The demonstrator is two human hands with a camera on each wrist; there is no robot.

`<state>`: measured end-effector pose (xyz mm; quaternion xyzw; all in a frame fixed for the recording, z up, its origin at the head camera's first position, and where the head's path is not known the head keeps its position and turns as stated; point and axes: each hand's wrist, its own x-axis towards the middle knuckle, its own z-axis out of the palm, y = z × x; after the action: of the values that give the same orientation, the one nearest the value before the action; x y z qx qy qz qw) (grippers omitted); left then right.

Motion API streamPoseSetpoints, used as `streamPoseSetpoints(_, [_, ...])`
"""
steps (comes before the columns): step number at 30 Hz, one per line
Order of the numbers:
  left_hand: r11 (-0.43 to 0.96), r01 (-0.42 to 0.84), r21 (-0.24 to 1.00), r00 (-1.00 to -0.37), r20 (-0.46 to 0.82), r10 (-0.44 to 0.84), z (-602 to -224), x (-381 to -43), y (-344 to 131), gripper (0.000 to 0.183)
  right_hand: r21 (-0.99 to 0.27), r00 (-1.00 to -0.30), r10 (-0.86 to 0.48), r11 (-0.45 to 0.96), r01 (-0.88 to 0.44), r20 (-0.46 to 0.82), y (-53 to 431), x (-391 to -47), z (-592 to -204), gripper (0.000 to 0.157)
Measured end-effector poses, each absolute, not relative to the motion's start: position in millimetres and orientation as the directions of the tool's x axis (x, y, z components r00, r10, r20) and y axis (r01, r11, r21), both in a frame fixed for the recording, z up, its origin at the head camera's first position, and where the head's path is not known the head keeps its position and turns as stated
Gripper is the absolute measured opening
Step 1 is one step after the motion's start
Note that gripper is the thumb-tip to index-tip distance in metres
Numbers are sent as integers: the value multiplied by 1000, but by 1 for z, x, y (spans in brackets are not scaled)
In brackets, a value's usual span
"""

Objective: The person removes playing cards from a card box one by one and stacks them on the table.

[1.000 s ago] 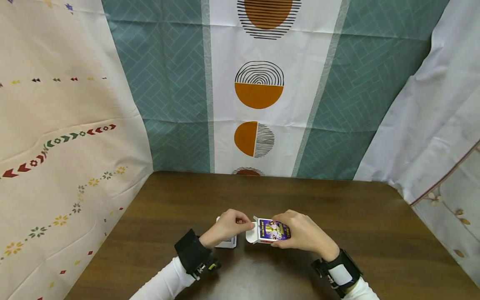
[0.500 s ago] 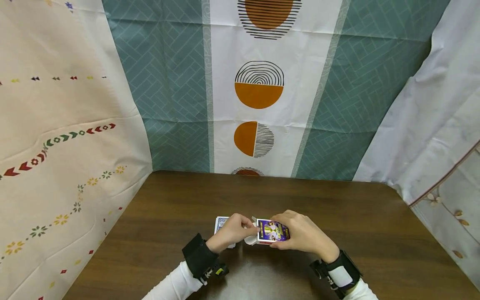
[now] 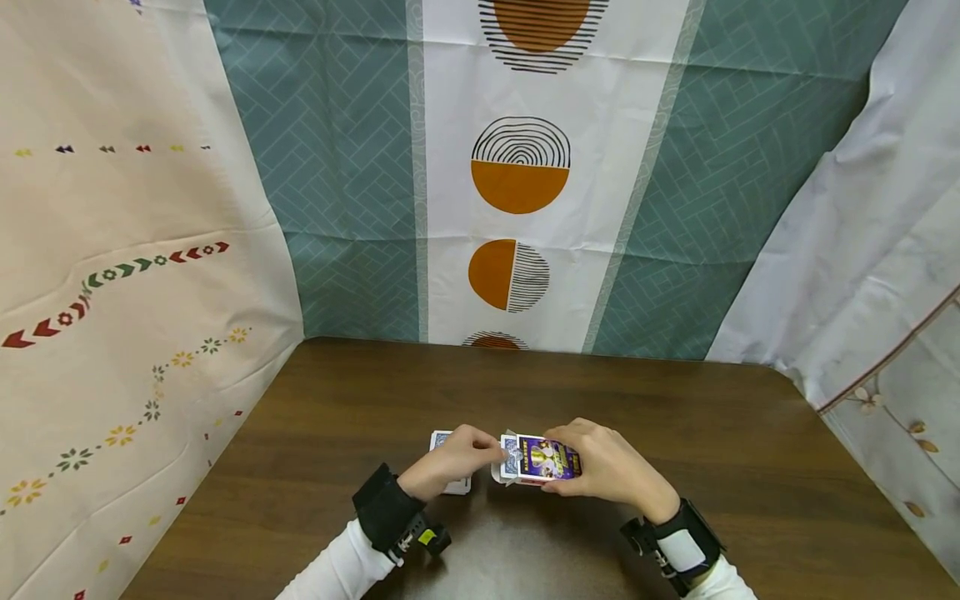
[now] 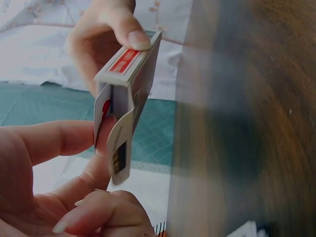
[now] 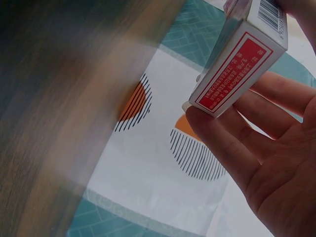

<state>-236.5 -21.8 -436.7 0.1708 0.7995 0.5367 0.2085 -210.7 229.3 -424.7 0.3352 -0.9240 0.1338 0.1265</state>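
Note:
My right hand [image 3: 611, 468] grips a purple and white playing card box [image 3: 550, 460] by its long edges, thumb on one side and fingers on the other. Its end flap [image 4: 121, 150] hangs open toward my left hand [image 3: 452, 463]. A blue-backed playing card [image 3: 511, 457] sticks partly out of the mouth, and my left thumb and index finger pinch it. The card's face shows a red mark in the left wrist view. Partly hidden under my left hand, several blue-backed cards [image 3: 459, 486] lie stacked on the table.
The brown wooden table [image 3: 660, 408] reaches back to a hanging teal and white cloth [image 3: 360, 275]. Patterned pale cloth [image 3: 150, 350] hangs on the left, and white cloth [image 3: 847, 275] on the right.
My left hand moved right to the box mouth, then back left, drawing a blue-backed card partway out. The right hand and the box have stayed nearly in place.

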Motion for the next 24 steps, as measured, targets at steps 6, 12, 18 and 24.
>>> streamPoseSetpoints(6, [340,49,939,-869,-128,479,-431,-236,-40,23,-156,-744,-581,744,-650,330,231,-212,-423,56])
streamPoseSetpoints(12, [345,23,938,-906,-127,405,-429,-236,-47,20,-151,-743,-577,746,-649,339,234,-213,-425,58])
streamPoseSetpoints(18, [308,37,951,-920,-88,382,-428,-233,-47,20,-165,-751,-568,750,-641,335,234,-213,-425,56])
streamPoseSetpoints(24, [216,26,976,-932,-54,359,-427,-233,-49,24,-148,-744,-564,752,-642,359,236,-214,-423,57])
